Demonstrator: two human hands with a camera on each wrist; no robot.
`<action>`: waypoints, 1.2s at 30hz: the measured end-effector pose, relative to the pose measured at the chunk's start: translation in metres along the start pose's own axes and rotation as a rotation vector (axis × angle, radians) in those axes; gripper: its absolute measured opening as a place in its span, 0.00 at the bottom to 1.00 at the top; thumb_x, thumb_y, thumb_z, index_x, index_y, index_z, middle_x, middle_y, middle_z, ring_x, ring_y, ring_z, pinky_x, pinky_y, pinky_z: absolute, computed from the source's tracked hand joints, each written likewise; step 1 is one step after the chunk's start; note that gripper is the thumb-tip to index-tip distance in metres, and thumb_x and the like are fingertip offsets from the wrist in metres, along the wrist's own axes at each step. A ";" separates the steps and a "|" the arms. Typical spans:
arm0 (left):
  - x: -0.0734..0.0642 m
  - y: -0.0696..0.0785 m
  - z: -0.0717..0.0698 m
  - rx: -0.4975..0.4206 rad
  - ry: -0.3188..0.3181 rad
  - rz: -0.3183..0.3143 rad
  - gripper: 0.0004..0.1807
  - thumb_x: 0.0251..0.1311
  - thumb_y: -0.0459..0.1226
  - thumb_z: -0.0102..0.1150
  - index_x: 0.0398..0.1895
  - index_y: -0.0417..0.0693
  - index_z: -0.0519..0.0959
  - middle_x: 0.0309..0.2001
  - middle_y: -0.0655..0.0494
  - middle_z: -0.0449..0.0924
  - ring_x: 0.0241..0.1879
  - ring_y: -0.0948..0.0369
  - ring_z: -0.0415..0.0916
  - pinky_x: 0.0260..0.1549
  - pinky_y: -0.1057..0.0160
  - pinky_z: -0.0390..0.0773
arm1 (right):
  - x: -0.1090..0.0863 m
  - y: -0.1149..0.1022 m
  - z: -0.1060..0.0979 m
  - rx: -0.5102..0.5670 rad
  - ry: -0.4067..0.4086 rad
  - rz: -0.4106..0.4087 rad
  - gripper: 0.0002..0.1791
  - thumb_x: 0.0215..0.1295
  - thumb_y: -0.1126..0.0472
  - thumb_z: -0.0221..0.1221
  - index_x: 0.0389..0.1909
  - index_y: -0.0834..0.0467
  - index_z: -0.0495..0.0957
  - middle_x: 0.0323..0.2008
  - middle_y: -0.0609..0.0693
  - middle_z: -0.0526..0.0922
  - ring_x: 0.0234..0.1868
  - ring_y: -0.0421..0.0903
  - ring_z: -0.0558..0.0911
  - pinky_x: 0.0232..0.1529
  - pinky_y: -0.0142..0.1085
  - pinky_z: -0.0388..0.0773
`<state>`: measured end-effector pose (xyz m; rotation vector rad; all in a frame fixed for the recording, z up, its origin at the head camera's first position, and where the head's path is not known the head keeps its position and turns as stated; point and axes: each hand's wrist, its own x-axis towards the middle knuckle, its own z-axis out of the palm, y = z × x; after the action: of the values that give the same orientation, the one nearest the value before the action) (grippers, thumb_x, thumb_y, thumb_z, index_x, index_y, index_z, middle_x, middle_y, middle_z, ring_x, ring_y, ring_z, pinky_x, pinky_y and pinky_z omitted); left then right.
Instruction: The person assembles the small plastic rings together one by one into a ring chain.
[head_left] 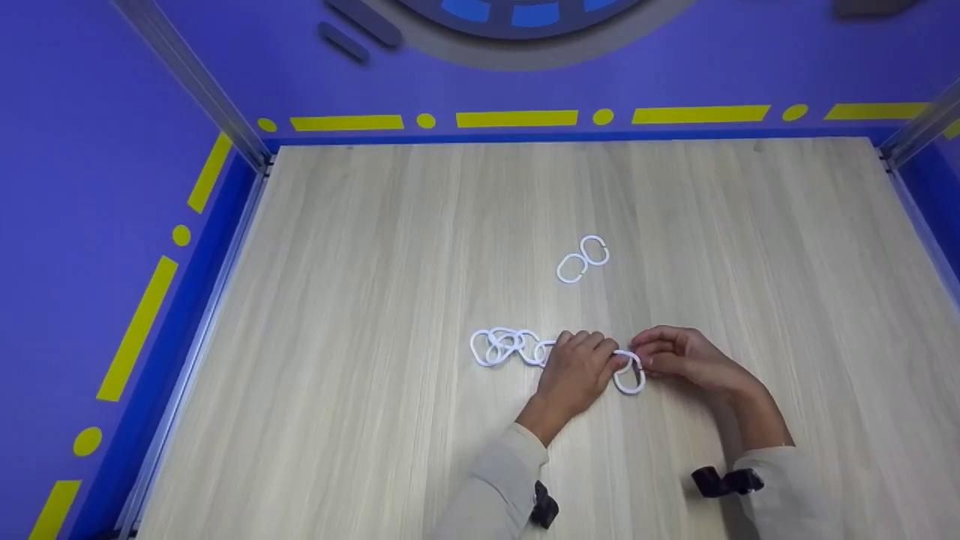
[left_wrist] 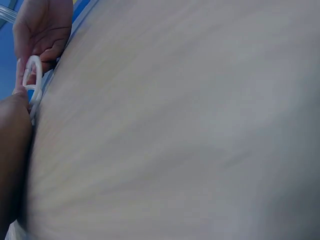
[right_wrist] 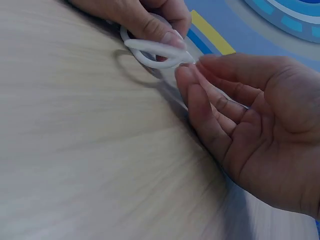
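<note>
My left hand grips a chain of linked white plastic rings, its thumb and fingertips closing over the links near the right end. Left of that hand, several chained rings lie bunched on the table, and the links under the fingers are hidden. The end ring sticks out to the right between the hands; part of it is blurred in the right wrist view. My right hand has its thumb and fingertips at the edge of this ring, pinching it lightly, palm turned toward the right wrist camera.
Two loose white rings, a nearer one and a farther one, lie side by side beyond the hands, each with a small gap. The wood-grain table meets blue walls with yellow markings at the back and sides.
</note>
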<state>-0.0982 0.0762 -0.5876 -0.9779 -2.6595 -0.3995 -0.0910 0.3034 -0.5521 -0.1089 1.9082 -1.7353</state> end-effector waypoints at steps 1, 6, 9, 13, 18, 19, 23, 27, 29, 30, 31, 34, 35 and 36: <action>0.000 0.000 0.000 -0.003 0.000 -0.003 0.17 0.77 0.55 0.43 0.41 0.60 0.80 0.35 0.68 0.82 0.37 0.67 0.80 0.38 0.66 0.70 | -0.001 0.000 0.001 -0.007 0.001 -0.006 0.21 0.69 0.70 0.58 0.59 0.76 0.69 0.41 0.41 0.88 0.42 0.34 0.86 0.44 0.29 0.84; 0.000 -0.001 -0.001 -0.021 0.017 -0.005 0.18 0.77 0.54 0.43 0.39 0.59 0.81 0.33 0.68 0.83 0.35 0.67 0.80 0.36 0.66 0.70 | -0.001 -0.003 0.009 -0.110 0.059 -0.009 0.23 0.63 0.73 0.59 0.57 0.78 0.68 0.39 0.44 0.86 0.39 0.34 0.84 0.40 0.28 0.82; 0.000 -0.002 -0.001 -0.043 0.035 0.005 0.18 0.77 0.53 0.44 0.37 0.58 0.81 0.32 0.67 0.83 0.33 0.67 0.80 0.36 0.66 0.70 | 0.000 -0.008 0.012 -0.194 0.139 -0.026 0.18 0.63 0.73 0.58 0.53 0.76 0.73 0.37 0.47 0.85 0.36 0.33 0.82 0.35 0.27 0.79; 0.001 -0.002 -0.003 -0.086 0.030 0.006 0.17 0.77 0.52 0.45 0.38 0.57 0.82 0.33 0.67 0.86 0.33 0.67 0.80 0.35 0.66 0.69 | 0.005 -0.011 0.014 -0.284 0.179 -0.093 0.10 0.68 0.73 0.58 0.47 0.73 0.78 0.36 0.49 0.87 0.32 0.33 0.78 0.30 0.27 0.73; 0.001 -0.002 -0.005 -0.140 0.003 -0.010 0.16 0.77 0.50 0.47 0.36 0.56 0.81 0.34 0.67 0.87 0.31 0.66 0.79 0.34 0.66 0.69 | 0.014 -0.017 0.013 -0.351 0.127 -0.155 0.07 0.69 0.73 0.58 0.43 0.71 0.81 0.38 0.58 0.88 0.35 0.30 0.81 0.36 0.26 0.77; 0.001 -0.003 -0.005 -0.146 0.001 -0.011 0.16 0.77 0.49 0.47 0.35 0.56 0.81 0.33 0.67 0.87 0.31 0.66 0.79 0.33 0.66 0.69 | 0.015 -0.019 0.012 -0.356 0.122 -0.151 0.07 0.69 0.72 0.58 0.43 0.71 0.81 0.39 0.61 0.88 0.36 0.30 0.81 0.37 0.26 0.77; 0.001 -0.004 -0.005 -0.160 0.009 -0.009 0.16 0.76 0.49 0.47 0.33 0.55 0.81 0.31 0.66 0.86 0.30 0.66 0.79 0.33 0.65 0.69 | 0.027 -0.025 0.007 -0.383 0.153 -0.168 0.09 0.72 0.69 0.57 0.43 0.71 0.82 0.39 0.63 0.87 0.37 0.30 0.81 0.40 0.25 0.77; 0.001 -0.004 -0.004 -0.161 0.016 -0.002 0.16 0.76 0.49 0.48 0.35 0.56 0.82 0.30 0.67 0.86 0.30 0.67 0.79 0.33 0.65 0.70 | 0.046 -0.030 0.000 -0.561 0.287 -0.204 0.09 0.72 0.70 0.56 0.45 0.70 0.82 0.41 0.64 0.87 0.39 0.37 0.82 0.43 0.26 0.76; 0.001 -0.004 -0.004 -0.154 0.014 0.004 0.16 0.76 0.49 0.47 0.35 0.57 0.83 0.31 0.67 0.86 0.30 0.67 0.79 0.33 0.65 0.70 | 0.057 -0.033 -0.003 -0.676 0.333 -0.204 0.10 0.71 0.70 0.56 0.49 0.69 0.81 0.43 0.64 0.86 0.42 0.44 0.82 0.46 0.33 0.77; 0.001 -0.004 -0.004 -0.150 0.013 0.007 0.16 0.76 0.49 0.47 0.35 0.57 0.83 0.31 0.67 0.86 0.30 0.67 0.80 0.33 0.65 0.70 | 0.061 -0.034 -0.004 -0.723 0.338 -0.198 0.12 0.72 0.70 0.55 0.52 0.68 0.80 0.44 0.64 0.85 0.42 0.48 0.81 0.46 0.37 0.77; 0.001 -0.004 -0.003 -0.144 0.013 0.009 0.16 0.76 0.50 0.47 0.35 0.57 0.83 0.30 0.67 0.86 0.30 0.67 0.80 0.33 0.66 0.70 | 0.066 -0.036 -0.005 -0.771 0.341 -0.189 0.15 0.72 0.70 0.55 0.56 0.67 0.79 0.44 0.64 0.84 0.42 0.51 0.81 0.47 0.42 0.76; 0.001 -0.004 -0.003 -0.140 0.017 0.013 0.17 0.76 0.50 0.48 0.34 0.57 0.82 0.30 0.67 0.86 0.30 0.66 0.80 0.33 0.65 0.70 | 0.077 -0.041 -0.007 -0.905 0.332 -0.162 0.22 0.73 0.68 0.53 0.67 0.62 0.73 0.41 0.63 0.80 0.38 0.54 0.77 0.44 0.50 0.75; 0.001 -0.004 -0.003 -0.140 0.017 0.013 0.17 0.76 0.50 0.48 0.34 0.57 0.82 0.30 0.67 0.86 0.30 0.66 0.80 0.33 0.65 0.70 | 0.080 -0.042 -0.007 -0.943 0.327 -0.147 0.24 0.74 0.66 0.52 0.70 0.60 0.71 0.40 0.62 0.78 0.36 0.54 0.76 0.43 0.51 0.74; 0.001 -0.004 -0.003 -0.144 0.018 0.012 0.16 0.76 0.50 0.48 0.33 0.57 0.82 0.30 0.67 0.86 0.31 0.66 0.80 0.33 0.65 0.70 | 0.082 -0.044 -0.007 -0.983 0.324 -0.130 0.25 0.76 0.64 0.51 0.72 0.57 0.69 0.39 0.61 0.77 0.34 0.53 0.75 0.41 0.51 0.74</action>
<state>-0.1011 0.0724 -0.5847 -1.0250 -2.6373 -0.6016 -0.1770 0.2687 -0.5387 -0.3285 2.8860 -0.7520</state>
